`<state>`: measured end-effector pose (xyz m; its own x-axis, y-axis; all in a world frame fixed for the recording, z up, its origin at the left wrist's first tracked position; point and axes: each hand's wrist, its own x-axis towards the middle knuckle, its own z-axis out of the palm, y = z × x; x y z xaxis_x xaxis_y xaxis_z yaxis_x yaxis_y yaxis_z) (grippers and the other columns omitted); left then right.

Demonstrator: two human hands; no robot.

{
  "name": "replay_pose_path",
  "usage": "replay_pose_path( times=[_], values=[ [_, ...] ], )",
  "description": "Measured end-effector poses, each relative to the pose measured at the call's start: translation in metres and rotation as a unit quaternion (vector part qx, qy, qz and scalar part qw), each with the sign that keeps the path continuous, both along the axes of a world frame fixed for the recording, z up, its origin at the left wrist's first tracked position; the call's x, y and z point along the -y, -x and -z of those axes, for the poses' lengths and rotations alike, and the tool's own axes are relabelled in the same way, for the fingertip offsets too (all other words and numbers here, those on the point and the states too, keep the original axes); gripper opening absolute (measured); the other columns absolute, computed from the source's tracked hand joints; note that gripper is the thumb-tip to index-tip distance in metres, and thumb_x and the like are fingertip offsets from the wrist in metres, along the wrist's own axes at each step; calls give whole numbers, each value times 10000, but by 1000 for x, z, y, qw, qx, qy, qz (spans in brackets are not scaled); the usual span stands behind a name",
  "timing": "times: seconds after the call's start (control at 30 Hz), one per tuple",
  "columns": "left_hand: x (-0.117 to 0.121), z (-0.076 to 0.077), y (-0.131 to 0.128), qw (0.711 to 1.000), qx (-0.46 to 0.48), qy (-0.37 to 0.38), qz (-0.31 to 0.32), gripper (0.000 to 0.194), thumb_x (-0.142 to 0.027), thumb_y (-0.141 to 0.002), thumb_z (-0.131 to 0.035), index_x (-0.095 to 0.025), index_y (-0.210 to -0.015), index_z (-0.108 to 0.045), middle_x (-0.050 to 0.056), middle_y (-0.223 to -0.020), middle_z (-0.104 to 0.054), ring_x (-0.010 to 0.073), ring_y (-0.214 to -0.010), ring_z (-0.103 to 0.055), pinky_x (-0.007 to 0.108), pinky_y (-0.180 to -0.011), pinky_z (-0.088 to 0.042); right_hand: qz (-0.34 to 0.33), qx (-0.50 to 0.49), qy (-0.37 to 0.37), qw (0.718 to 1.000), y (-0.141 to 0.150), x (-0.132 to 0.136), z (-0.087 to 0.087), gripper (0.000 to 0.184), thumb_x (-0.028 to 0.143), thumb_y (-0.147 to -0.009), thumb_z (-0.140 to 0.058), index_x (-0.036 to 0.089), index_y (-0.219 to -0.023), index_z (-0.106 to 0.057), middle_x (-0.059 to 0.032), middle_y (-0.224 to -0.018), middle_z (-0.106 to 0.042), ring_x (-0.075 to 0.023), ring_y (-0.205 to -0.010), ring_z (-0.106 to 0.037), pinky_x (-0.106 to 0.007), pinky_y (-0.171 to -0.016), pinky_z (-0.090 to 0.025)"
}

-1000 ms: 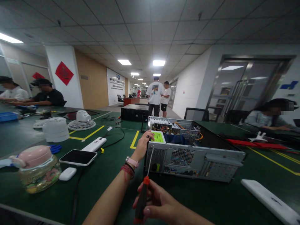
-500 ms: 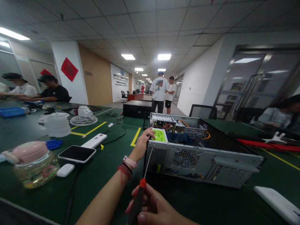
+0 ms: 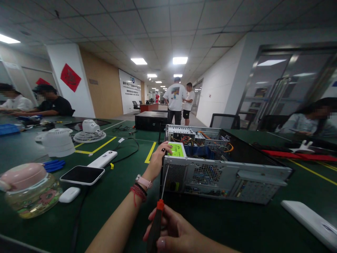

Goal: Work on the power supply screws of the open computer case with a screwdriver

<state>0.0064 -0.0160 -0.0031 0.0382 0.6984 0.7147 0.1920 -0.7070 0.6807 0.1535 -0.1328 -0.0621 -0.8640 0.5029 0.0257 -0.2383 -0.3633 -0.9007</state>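
Observation:
An opened desktop computer case (image 3: pixel 237 175) lies on its side, its rear panel facing me. My left hand (image 3: pixel 157 158) grips its near left corner, fingers curled over the top edge onto the power supply (image 3: pixel 177 150) with a bright green label. In my right hand (image 3: pixel 173 228) is a screwdriver (image 3: pixel 156 225) with a dark handle and red collar. Its long shaft slants up to the rear panel, and the tip meets the metal near the power supply's upper left corner. Whether a screw sits under the tip is too small to tell.
On the green table (image 3: pixel 116 207) at left are a phone (image 3: pixel 83 175), a white power bank (image 3: pixel 102 159), an earbud case (image 3: pixel 69 194), a pink-lidded jar (image 3: pixel 31 189) and a small fan (image 3: pixel 89 131). A white slab-shaped device (image 3: pixel 308 221) lies at right. Several people are farther off.
The view has shifted slightly, so most things appear a little farther left. Both hands keep their holds, and the screwdriver tip stays at the same corner of the rear panel.

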Motion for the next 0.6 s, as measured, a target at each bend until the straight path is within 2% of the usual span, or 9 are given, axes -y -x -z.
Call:
replay_pose_path(
  times=[0.13,0.43,0.6],
  values=[
    [0,0,0,1000,-10,0,-7,406,-355,-949,-267,-164,-792,-590,106,-1089,-631,220,-1289,-448,377,-1124,-302,-2,-5,9,1000,1,0,0,513,238,-658,-818,168,-1074,-526,-69,-1001,-685,-127,-803,-682,-276,-740,-505],
    [1,0,0,1000,-12,-2,-7,394,-339,-951,-266,-164,-803,-588,107,-1085,-628,217,-1293,-446,373,-1125,-300,3,10,11,1000,1,1,-5,508,258,-652,-810,173,-1076,-543,-64,-951,-704,-128,-767,-679,-257,-683,-501],
    [0,0,0,1000,-5,-8,0,383,-309,-949,-269,-167,-795,-590,100,-1086,-624,216,-1291,-444,373,-1123,-300,-9,-15,73,997,-2,6,-14,483,252,-635,-815,152,-1071,-632,-62,-939,-717,-112,-765,-679,-202,-650,-482]
  ],
)
